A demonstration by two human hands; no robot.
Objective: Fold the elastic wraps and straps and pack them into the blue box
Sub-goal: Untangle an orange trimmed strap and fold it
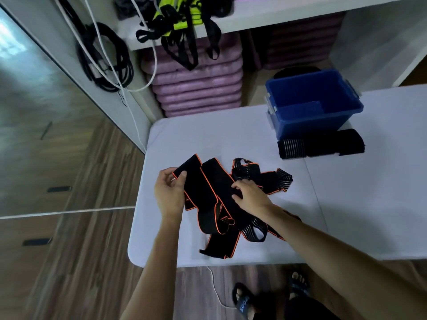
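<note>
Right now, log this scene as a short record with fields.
left hand: pinches the end of an orange-edged black wrap
right hand: fingers rest on the same wrap
wrap pile: tangled on the white table, unfolded
folded black wraps: stacked in front of the blue box
blue box: open, nothing seen inside

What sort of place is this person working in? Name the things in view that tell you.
Probably a storeroom for exercise gear, perhaps at a gym or studio. Stacked purple mats fill the shelving, black and yellow-green straps hang from a shelf, and elastic wraps lie on a white table.
</note>
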